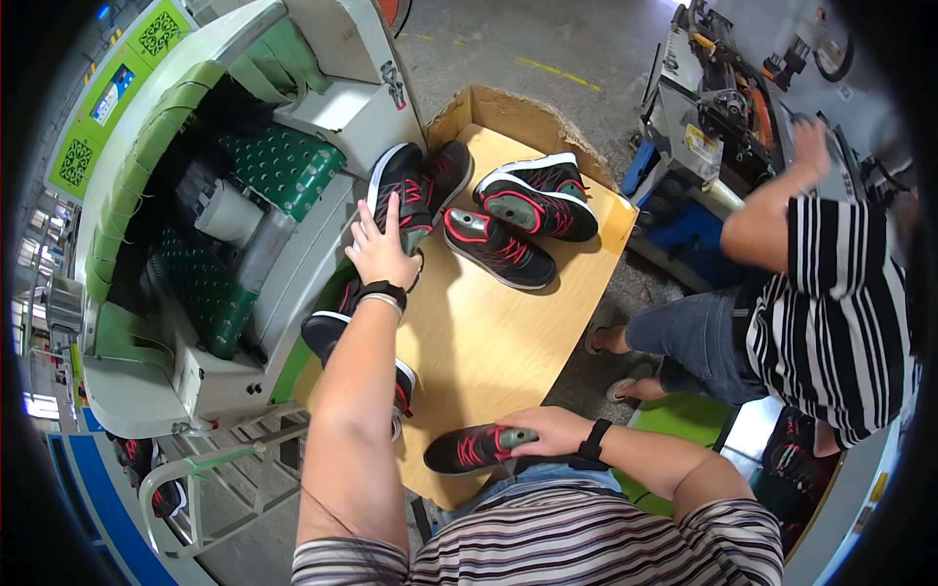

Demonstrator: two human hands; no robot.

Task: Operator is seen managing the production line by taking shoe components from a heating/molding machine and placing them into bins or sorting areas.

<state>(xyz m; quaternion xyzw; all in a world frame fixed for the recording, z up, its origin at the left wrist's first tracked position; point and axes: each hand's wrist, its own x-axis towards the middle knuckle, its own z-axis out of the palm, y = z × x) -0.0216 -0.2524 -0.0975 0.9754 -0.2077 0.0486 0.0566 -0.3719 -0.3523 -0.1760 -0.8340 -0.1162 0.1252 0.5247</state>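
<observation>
Head view: wooden table (489,332) with a raised cardboard-coloured wall at its far end; several black sneakers with red accents lie on it.

Left hand (379,250) reaches forward to the far-left part of the table, palm down, fingers (391,210) spread and laid over the upper of a black sneaker (403,190) that lies at the mouth of the green-lined machine (225,215). The fingers rest open on the shoe; no closed grip can be seen. A dark wristband sits on that wrist.

Right hand (547,430) is at the near edge of the table, fingers curled over the heel end of another black-and-red sneaker (474,449), which lies on its side, toe pointing left. Hand closed on the shoe.

Two more sneakers lie sole-up near the middle-far part of the table: one (539,195) close to the far wall, the other (496,249) just in front of it and touching it. A further shoe (327,332) shows under the left forearm, partly hidden.

A second person in a striped shirt (831,303) stands to the right, one hand raised at a machine (723,107) there, well apart from the table's shoes
</observation>
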